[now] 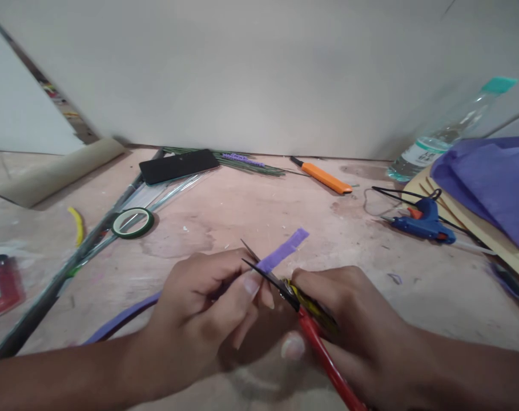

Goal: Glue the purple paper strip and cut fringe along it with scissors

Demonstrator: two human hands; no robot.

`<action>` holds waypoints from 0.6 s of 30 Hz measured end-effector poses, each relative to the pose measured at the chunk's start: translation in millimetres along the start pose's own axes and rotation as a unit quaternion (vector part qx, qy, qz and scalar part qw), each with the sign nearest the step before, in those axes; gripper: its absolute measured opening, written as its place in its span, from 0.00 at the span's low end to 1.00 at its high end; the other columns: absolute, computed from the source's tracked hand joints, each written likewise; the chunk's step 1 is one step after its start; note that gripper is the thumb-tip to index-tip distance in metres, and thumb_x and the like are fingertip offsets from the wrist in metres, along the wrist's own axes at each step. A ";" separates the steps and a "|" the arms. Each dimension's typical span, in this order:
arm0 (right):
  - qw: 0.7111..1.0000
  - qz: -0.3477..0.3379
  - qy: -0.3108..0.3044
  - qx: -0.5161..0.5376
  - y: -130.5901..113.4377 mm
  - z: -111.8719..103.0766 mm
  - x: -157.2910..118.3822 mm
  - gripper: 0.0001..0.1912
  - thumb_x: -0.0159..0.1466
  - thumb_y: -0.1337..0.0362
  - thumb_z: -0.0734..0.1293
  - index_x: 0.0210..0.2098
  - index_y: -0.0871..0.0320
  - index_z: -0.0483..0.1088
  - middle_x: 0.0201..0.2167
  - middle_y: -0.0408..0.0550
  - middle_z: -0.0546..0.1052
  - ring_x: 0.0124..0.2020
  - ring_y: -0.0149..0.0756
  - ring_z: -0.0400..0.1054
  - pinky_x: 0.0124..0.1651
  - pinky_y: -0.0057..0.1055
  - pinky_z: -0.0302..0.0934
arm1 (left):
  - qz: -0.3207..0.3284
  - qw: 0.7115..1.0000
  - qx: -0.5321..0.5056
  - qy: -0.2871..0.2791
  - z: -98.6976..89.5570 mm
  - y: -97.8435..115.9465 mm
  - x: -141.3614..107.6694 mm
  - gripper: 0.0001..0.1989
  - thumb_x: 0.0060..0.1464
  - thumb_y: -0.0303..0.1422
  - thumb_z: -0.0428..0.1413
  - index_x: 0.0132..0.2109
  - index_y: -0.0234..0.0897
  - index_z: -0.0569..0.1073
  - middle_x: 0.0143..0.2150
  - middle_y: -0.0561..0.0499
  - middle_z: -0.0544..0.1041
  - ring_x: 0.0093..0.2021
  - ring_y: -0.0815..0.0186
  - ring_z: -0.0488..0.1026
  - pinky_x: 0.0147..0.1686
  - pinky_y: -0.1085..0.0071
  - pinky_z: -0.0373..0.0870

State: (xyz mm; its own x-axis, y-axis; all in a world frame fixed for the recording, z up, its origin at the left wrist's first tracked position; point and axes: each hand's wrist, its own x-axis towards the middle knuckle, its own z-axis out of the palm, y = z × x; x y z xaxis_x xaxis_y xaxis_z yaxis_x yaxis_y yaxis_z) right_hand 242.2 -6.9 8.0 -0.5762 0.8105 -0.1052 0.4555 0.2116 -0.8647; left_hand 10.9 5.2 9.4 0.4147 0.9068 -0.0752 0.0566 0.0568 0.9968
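Note:
My left hand (212, 308) pinches a narrow purple strip (284, 251) between thumb and fingers. The strip's short end sticks out up and to the right, with small cuts near its tip, and its long tail comes out behind the wrist at the lower left. My right hand (349, 319) is closed around scissors with red handles (323, 354). Their dark blades are parted and point up and left, lying at the strip just beyond my left thumb. Something yellow and black shows by the scissors' pivot, partly covered by my right fingers.
Behind the hands lie a black phone (180, 165), green stems (259, 166) and an orange cutter (325, 177). Green tape (133, 222), a cardboard tube (62, 171) and a red bottle (2, 285) are left; a blue glue gun (424, 221), water bottle (434, 145) and purple sheets (494, 182) right.

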 end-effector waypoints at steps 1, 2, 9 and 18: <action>1.000 -0.002 -0.001 0.002 0.1 -0.1 -0.1 0.30 0.73 0.36 0.69 0.31 0.54 0.64 0.27 0.41 0.71 0.26 0.33 0.61 0.32 0.34 0.53 | -0.005 1.000 -0.007 -0.002 0.2 0.3 0.0 0.16 0.68 0.41 0.59 0.32 0.38 0.77 0.17 0.56 0.70 0.17 0.71 0.65 0.18 0.77 0.62; 1.000 -0.004 -0.002 0.003 0.2 -0.2 -0.1 0.31 0.73 0.34 0.68 0.31 0.54 0.64 0.26 0.41 0.71 0.26 0.32 0.60 0.32 0.34 0.53 | -0.003 1.000 -0.011 -0.002 0.2 0.2 -0.1 0.15 0.67 0.40 0.59 0.32 0.38 0.77 0.17 0.56 0.70 0.17 0.71 0.64 0.18 0.77 0.61; 1.000 -0.017 -0.011 -0.007 1.2 -1.6 1.3 0.32 0.74 0.33 0.68 0.31 0.54 0.63 0.27 0.41 0.71 0.26 0.32 0.61 0.32 0.33 0.53 | 0.011 0.999 -0.028 -0.009 -1.2 -3.7 -1.7 0.13 0.68 0.37 0.59 0.34 0.38 0.78 0.18 0.55 0.72 0.17 0.71 0.65 0.19 0.77 0.62; 0.999 -0.020 -0.005 0.027 5.4 0.3 -0.8 0.33 0.73 0.32 0.69 0.31 0.54 0.62 0.25 0.38 0.67 0.25 0.29 0.56 0.29 0.29 0.52 | 0.041 0.999 0.002 -0.030 -6.5 -10.0 -3.7 0.20 0.73 0.44 0.57 0.34 0.38 0.77 0.20 0.54 0.73 0.18 0.69 0.68 0.22 0.75 0.69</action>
State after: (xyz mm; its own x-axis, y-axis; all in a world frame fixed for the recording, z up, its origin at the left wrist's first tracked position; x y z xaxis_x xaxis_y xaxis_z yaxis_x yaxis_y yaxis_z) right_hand 244.9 -6.6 3.3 -0.5995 0.7969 -0.0747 0.3947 0.2131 -0.8938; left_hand 2.8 4.0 -0.2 0.4722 0.8815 0.0053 0.0231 -0.0183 0.9996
